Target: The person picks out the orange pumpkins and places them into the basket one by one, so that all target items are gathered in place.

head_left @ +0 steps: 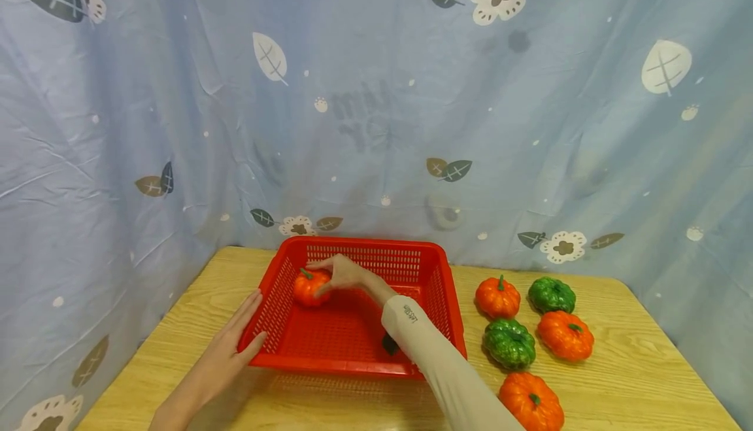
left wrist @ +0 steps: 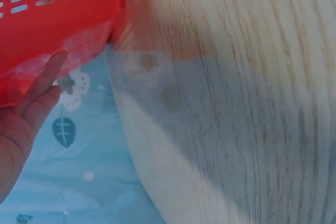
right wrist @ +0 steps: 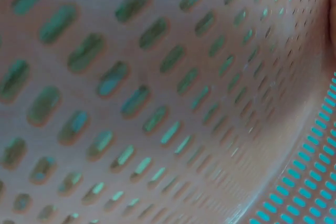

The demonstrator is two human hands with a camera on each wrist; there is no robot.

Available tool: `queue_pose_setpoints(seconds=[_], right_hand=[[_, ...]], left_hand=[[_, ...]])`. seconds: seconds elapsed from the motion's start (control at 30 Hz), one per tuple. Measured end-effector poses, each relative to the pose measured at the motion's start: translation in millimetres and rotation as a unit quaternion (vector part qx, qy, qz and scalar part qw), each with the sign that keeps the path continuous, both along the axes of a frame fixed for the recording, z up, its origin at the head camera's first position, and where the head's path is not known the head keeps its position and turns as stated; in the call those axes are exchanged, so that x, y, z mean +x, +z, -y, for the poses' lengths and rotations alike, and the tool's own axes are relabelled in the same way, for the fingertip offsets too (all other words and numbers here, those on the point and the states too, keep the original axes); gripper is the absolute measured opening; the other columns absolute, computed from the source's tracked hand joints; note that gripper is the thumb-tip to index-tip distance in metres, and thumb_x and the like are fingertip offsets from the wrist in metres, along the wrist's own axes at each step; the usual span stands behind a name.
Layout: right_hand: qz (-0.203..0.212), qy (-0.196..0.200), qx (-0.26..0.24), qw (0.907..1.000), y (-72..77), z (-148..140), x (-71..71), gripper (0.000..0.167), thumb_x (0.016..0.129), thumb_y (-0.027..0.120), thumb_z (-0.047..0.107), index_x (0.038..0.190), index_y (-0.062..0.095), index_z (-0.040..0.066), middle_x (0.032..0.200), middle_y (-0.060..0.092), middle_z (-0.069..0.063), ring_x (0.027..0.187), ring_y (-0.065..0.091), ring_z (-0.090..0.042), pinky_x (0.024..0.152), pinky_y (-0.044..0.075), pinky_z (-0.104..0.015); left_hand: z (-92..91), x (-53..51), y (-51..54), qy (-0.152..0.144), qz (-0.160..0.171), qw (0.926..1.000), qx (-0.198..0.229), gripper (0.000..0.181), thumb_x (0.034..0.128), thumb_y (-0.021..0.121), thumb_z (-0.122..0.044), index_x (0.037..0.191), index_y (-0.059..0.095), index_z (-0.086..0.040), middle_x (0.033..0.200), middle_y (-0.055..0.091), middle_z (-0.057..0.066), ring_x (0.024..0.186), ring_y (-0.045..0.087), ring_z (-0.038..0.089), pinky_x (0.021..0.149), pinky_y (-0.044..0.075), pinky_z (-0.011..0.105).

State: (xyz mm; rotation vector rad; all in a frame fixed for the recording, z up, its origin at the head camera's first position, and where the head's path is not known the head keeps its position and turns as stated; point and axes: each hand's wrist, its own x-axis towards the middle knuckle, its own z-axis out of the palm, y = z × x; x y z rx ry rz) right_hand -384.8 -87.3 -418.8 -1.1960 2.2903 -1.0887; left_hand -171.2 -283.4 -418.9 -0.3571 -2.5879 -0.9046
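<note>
In the head view my right hand (head_left: pixel 344 272) reaches into a red plastic basket (head_left: pixel 359 370). Its thumb and fingers grip a small orange pumpkin (head_left: pixel 307 289) with a green stem, at the basket's left end. Whether the pumpkin touches the basket floor I cannot tell. My left hand (head_left: pixel 232 333) rests at the basket's left side, fingers straight along the outer wall and thumb near the front rim. The left wrist view shows those fingers (left wrist: pixel 44 85) against the red wall. Only perforated basket wall (right wrist: pixel 173 77) and a sliver of skin appear in the right wrist view.
Right of the basket on the wooden table (head_left: pixel 623 379) are orange pumpkins (head_left: pixel 498 297), (head_left: pixel 566 335), (head_left: pixel 531 401) and green pumpkins (head_left: pixel 552 294), (head_left: pixel 509 343). A patterned blue curtain (head_left: pixel 376 123) hangs behind. A small dark thing (head_left: pixel 389 344) shows beside my right forearm.
</note>
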Motion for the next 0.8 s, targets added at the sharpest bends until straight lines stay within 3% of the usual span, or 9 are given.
queue_pose_setpoints(seconds=[0.33, 0.47, 0.57, 0.8], right_hand=[[-0.002, -0.005, 0.000, 1.0000, 1.6, -2, -4.0, 0.062, 0.073, 0.083, 0.007, 0.130, 0.060, 0.006, 0.136, 0.054, -0.009, 0.083, 0.044, -0.007, 0.076, 0.035, -0.017], [0.006, -0.008, 0.000, 1.0000, 4.3, -4, -3.2, 0.062, 0.072, 0.083, 0.004, 0.130, 0.060, 0.006, 0.136, 0.054, -0.008, 0.096, 0.049, -0.004, 0.083, 0.038, -0.015], [0.015, -0.013, -0.003, 0.9998, 9.3, -4, -2.2, 0.062, 0.072, 0.082, 0.001, 0.130, 0.059, 0.004, 0.135, 0.055, -0.008, 0.122, 0.046, -0.007, 0.096, 0.038, -0.017], [0.058, -0.031, -0.039, 0.9971, 34.6, -6, -3.6, 0.059, 0.078, 0.077, 0.001, 0.133, 0.056, 0.002, 0.135, 0.056, -0.009, 0.129, 0.046, -0.020, 0.103, 0.038, -0.029]], left_hand=[[0.4, -2.0, 2.9, -0.006, -0.007, 0.9999, -0.010, 0.063, 0.0924, 0.063, -0.014, 0.146, 0.034, 0.004, 0.150, 0.032, 0.023, 0.130, 0.034, 0.049, 0.097, 0.007, -0.001], [-0.9, -2.5, 4.3, -0.006, 0.000, 0.9999, -0.009, 0.064, 0.0928, 0.063, -0.014, 0.146, 0.033, 0.004, 0.150, 0.031, 0.023, 0.130, 0.034, 0.048, 0.097, 0.007, -0.001], [-1.3, -3.0, 4.8, -0.005, 0.002, 1.0000, -0.007, 0.064, 0.0927, 0.063, -0.014, 0.146, 0.033, 0.003, 0.151, 0.031, 0.022, 0.130, 0.034, 0.048, 0.097, 0.007, -0.001], [0.8, -3.1, 7.7, -0.003, 0.024, 0.9997, 0.001, 0.064, 0.0942, 0.061, -0.017, 0.148, 0.031, 0.001, 0.153, 0.028, 0.020, 0.133, 0.031, 0.047, 0.097, 0.006, 0.001]])
